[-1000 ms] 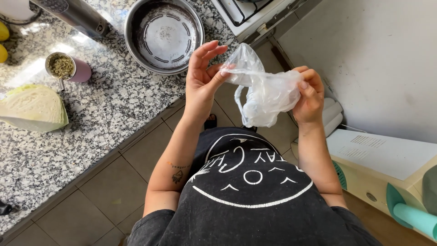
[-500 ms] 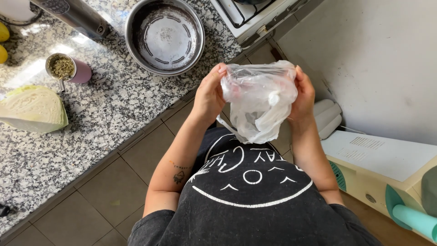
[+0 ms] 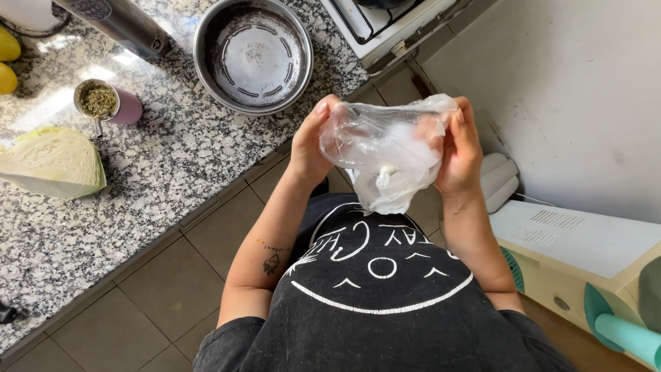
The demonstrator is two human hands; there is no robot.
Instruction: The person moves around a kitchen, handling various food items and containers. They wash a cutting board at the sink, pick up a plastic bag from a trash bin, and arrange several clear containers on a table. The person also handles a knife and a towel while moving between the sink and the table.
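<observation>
Two hands, left (image 3: 313, 141) and right (image 3: 461, 148), are pinching a clear plastic bag (image 3: 385, 155) stretched between them, chest-high beside the granite worktop (image 3: 158, 165); its mouth is not yet spread open.

**Counted by kind**

Two hands are seen, the left hand (image 3: 313, 141) and the right hand (image 3: 463, 148), with one clear plastic bag (image 3: 385, 151) between them. On the granite desk (image 3: 158, 172), one steel pan (image 3: 253, 54), one cabbage wedge (image 3: 51, 162), one pink cup (image 3: 107, 103) and two yellow fruits (image 3: 8, 45) are counted.
</observation>
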